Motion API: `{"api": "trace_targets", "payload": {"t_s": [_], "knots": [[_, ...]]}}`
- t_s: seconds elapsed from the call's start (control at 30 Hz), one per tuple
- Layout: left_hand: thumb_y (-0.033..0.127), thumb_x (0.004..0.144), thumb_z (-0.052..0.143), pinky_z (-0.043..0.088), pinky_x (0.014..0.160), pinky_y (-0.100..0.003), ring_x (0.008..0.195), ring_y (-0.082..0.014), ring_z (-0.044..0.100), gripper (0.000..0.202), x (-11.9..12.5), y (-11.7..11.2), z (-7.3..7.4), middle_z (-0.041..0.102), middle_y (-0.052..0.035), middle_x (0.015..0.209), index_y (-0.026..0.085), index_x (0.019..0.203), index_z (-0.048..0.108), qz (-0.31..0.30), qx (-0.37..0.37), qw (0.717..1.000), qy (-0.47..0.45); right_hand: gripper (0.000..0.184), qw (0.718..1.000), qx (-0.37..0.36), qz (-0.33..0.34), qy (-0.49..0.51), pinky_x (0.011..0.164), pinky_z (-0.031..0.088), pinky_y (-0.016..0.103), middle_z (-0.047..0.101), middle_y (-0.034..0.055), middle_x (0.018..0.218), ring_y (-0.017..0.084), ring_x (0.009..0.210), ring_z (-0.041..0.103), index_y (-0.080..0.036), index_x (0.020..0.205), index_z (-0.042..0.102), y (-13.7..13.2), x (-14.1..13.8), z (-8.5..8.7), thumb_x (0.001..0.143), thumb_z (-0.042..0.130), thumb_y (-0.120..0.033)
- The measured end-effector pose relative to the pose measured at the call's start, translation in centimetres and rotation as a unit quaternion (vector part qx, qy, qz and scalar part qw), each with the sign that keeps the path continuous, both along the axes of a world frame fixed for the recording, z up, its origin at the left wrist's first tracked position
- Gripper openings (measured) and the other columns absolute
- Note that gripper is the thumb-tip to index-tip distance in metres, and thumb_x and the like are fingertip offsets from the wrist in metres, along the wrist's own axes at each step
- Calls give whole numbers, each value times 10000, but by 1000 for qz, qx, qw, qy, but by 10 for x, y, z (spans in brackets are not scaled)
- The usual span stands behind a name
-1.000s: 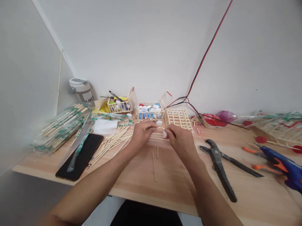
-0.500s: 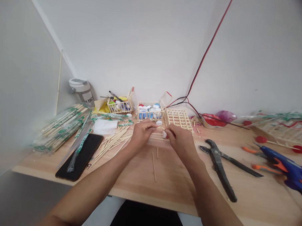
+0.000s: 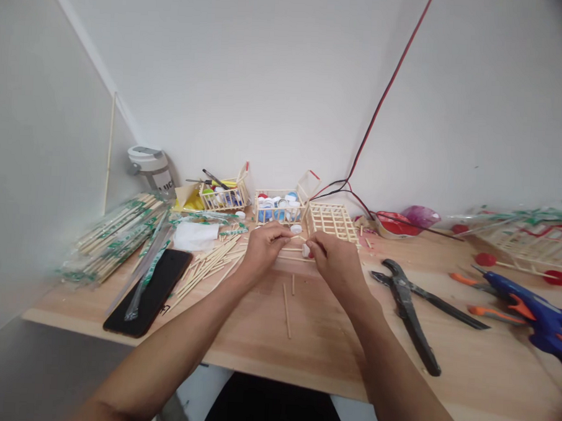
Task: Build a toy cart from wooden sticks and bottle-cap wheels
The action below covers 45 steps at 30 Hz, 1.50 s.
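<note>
My left hand (image 3: 266, 244) and my right hand (image 3: 332, 257) face each other over the middle of the table, both pinched shut. A short length of thin wooden stick (image 3: 299, 237) spans the gap between their fingertips. Just below it, more pale sticks (image 3: 291, 257) lie crosswise, partly covered by the hands. A small white piece with a bit of red (image 3: 306, 251) shows under my right fingers; its kind is unclear. Beyond the fingertips lies a white bottle cap (image 3: 296, 228). Two loose sticks (image 3: 286, 311) rest on the wood in front.
Stick baskets (image 3: 280, 218) with bottle caps and an upturned stick frame (image 3: 333, 220) stand behind. To the left are loose sticks (image 3: 208, 266), a phone (image 3: 153, 298) and bagged sticks (image 3: 116, 237). Pliers (image 3: 405, 296) and a blue glue gun (image 3: 523, 302) lie right.
</note>
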<state>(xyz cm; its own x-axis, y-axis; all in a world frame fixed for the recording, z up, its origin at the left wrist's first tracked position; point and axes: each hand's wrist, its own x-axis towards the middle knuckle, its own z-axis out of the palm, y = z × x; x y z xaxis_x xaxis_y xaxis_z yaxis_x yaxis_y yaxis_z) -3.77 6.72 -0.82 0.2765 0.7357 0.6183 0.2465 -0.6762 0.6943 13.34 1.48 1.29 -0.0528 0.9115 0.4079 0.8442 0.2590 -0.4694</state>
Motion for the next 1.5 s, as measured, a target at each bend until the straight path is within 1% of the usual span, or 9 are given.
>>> {"api": "trace_targets", "payload": {"t_s": [0.17, 0.4, 0.6, 0.83, 1.03, 1.5], "knots": [[74, 797, 620, 497, 757, -283, 783, -158, 635, 174, 0, -1, 1, 712, -41, 811, 188, 814, 751, -1, -4, 1000, 3, 221, 1000, 0, 2, 5, 635, 313, 257, 635, 8, 630, 155, 639, 564, -201, 674, 571, 0, 0, 0, 873, 477, -213], [46, 788, 631, 493, 756, -281, 782, -157, 635, 179, -1, 0, 1, 713, -42, 811, 180, 816, 747, 1, -2, 1000, 8, 218, 1000, 3, 4, 11, 627, 310, 258, 638, 7, 627, 154, 631, 562, -203, 677, 571, 0, 0, -1, 874, 478, -218], [39, 780, 637, 496, 751, -276, 788, -159, 645, 174, 0, 0, 0, 714, -42, 808, 176, 793, 743, 4, 3, 1000, 4, 219, 1000, 3, 0, 6, 627, 310, 261, 632, 7, 624, 155, 628, 560, -200, 679, 572, 0, 0, 0, 877, 479, -215], [36, 789, 622, 492, 742, -269, 785, -158, 642, 186, -1, -2, 3, 711, -35, 802, 177, 806, 742, 2, 1, 1000, 10, 218, 1000, -2, 0, 4, 633, 313, 262, 641, 7, 632, 154, 637, 568, -197, 685, 583, 0, 0, 0, 877, 480, -206], [25, 779, 636, 492, 743, -260, 775, -148, 638, 172, 0, 0, 1, 706, -38, 803, 162, 803, 738, 1, 4, 1000, 0, 205, 1000, -3, -2, 4, 632, 312, 258, 641, 1, 636, 151, 637, 567, -197, 696, 585, 0, 0, 0, 874, 484, -196], [12, 766, 641, 500, 746, -261, 771, -146, 640, 187, 0, 0, 1, 708, -32, 798, 168, 794, 739, 8, 2, 1000, 3, 210, 1000, 4, 2, 13, 627, 314, 257, 636, 0, 629, 151, 631, 569, -196, 694, 584, 2, 0, -2, 880, 488, -213]]}}
